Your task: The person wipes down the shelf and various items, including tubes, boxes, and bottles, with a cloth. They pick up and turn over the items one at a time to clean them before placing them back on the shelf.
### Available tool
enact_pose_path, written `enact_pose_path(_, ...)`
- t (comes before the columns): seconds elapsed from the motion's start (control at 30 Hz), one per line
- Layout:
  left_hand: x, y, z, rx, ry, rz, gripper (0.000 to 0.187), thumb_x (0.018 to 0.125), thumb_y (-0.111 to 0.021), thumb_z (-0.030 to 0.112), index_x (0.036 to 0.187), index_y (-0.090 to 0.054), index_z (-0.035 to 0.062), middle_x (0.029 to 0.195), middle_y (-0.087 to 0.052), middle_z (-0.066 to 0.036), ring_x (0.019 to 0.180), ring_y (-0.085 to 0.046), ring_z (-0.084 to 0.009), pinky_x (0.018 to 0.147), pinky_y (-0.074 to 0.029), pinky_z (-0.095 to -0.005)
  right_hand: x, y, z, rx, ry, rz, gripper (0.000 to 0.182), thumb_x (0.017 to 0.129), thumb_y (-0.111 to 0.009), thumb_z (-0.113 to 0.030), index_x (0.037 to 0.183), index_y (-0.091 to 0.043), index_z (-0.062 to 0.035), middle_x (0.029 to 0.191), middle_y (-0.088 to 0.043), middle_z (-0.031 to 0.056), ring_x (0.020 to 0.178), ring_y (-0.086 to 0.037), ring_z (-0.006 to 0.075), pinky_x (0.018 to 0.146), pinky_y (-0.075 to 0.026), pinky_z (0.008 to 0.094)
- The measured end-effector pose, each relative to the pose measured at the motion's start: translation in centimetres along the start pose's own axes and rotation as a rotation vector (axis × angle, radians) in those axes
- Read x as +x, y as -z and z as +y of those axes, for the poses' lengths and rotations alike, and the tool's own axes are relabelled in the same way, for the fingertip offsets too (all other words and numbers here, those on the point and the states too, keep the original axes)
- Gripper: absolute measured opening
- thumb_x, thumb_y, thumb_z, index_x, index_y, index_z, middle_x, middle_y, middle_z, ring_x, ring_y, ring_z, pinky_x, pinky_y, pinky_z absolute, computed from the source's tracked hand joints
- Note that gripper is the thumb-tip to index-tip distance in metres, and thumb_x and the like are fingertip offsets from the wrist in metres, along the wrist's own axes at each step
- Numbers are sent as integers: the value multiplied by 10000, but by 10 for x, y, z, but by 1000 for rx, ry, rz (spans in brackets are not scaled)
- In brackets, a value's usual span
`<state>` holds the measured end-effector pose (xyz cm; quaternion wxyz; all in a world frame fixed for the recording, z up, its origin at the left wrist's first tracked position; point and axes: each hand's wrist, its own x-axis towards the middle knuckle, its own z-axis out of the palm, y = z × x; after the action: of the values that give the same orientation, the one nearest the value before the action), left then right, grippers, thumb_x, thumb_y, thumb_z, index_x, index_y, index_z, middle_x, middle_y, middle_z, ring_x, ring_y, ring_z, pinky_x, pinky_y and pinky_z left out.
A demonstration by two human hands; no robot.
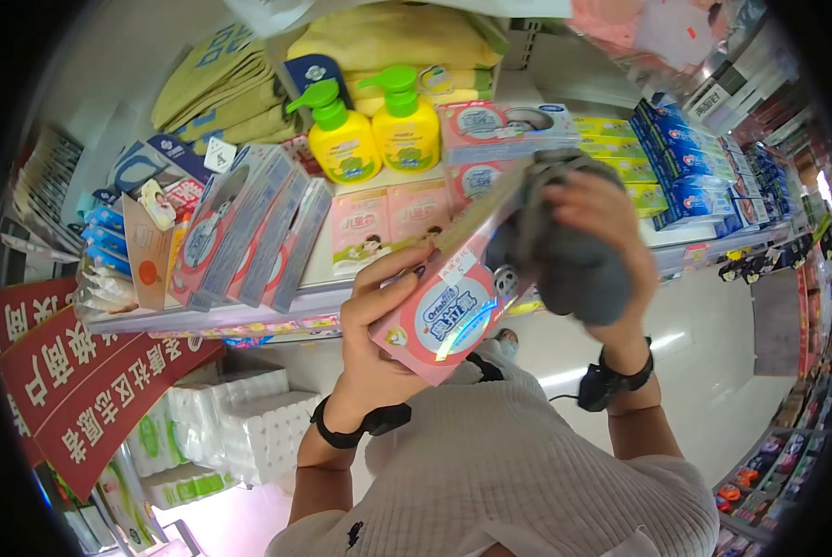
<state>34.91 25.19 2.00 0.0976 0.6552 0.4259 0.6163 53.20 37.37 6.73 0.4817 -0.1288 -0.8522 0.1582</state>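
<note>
My left hand [379, 311] grips one end of a pink carton [448, 311] printed with a round label and a small panda. The carton is tilted, held above the floor in front of the shelf. In my right hand [606, 209] is a dark grey cloth [583, 269], bunched up and blurred, against the carton's far end. That end is hidden behind the cloth. Similar pink cartons [216, 227] lean in a row at the left of the shelf, and another panda carton [509, 121] lies behind my right hand.
Two yellow pump bottles [344, 144] stand on the shelf before folded yellow towels [397, 37]. Pink packs [388, 223] sit below them. Blue boxes [685, 158] are stacked to the right. Red banners [119, 399] and toilet-paper packs [249, 427] are at lower left.
</note>
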Motion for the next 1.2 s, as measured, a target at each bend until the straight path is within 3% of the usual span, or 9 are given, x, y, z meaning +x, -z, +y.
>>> enact_pose_path(0.13,-18,21,-2,-20,74,85,745,571,-780,51,1162,-328,88,1229,-412,-237,1147,-434,-330,956,-360,-420,-11,-47,-29,101,62,-133,404,665,-665,-256,1032,-595,-102,1101,-591,69,1062,-530,251,889,-333,389)
enact_pose_path(0.23,-25,31,-5,-62,128,87,477,798,-630,172,1155,-330,76,1232,-409,-249,1157,-431,-318,947,-379,-409,-18,-67,-48,196,229,-332,317,750,-579,-244,1042,-593,-121,1115,-583,61,1067,-530,221,894,-347,388)
enact_pose_path(0.5,-31,53,-7,-170,49,109,509,749,-660,91,1146,-344,46,1236,-398,-246,1140,-443,-329,953,-368,-422,-14,-88,-59,-54,465,-266,317,772,-527,-227,1085,-562,-188,1211,-528,9,1121,-495,161,930,-347,378)
enact_pose_path(0.63,-36,59,-6,-59,20,91,756,560,-814,57,1151,-342,73,1228,-387,-228,1141,-441,-322,945,-384,-396,-11,-76,-33,-23,123,-48,363,717,-612,-168,1064,-570,-68,1185,-542,87,1134,-480,272,935,-346,404)
enact_pose_path(0.8,-40,62,-7,-69,-3,91,793,558,-814,53,1171,-313,90,1220,-391,-227,1135,-446,-314,921,-402,-382,-23,-76,-38,246,-507,293,399,783,-533,-102,1169,-494,-13,1220,-501,125,1130,-460,223,974,-324,347)
enact_pose_path(0.87,-39,62,-8,-153,-31,90,787,568,-809,57,1175,-310,94,1225,-386,-228,1136,-443,-326,925,-399,-386,-19,-78,-50,867,-693,402,539,798,-479,-123,1310,-342,-25,1326,-382,124,1198,-383,218,1018,-273,347)
enact_pose_path(1.03,-34,52,-17,-231,-39,65,786,573,-810,69,1185,-321,117,1260,-346,-226,1181,-396,-345,949,-371,-410,-5,-89,-67,1260,-695,570,665,801,-447,-290,1373,-202,-53,1374,-309,133,1254,-329,247,1047,-246,365)
enact_pose_path(1.17,-38,43,-25,-245,-30,64,788,554,-822,78,1192,-366,150,1309,-283,-202,1240,-310,-369,993,-301,-460,-29,-82,-45,1891,-587,462,537,857,-374,-346,1311,-343,-60,1267,-454,133,1132,-467,267,981,-350,387)
enact_pose_path(1.2,-39,41,-27,-226,-32,68,784,548,-825,81,1191,-383,154,1317,-275,-193,1249,-293,-375,1002,-284,-471,-53,-84,-37,985,-890,719,513,877,-360,-372,1268,-393,-41,1224,-490,133,1074,-507,272,932,-402,384)
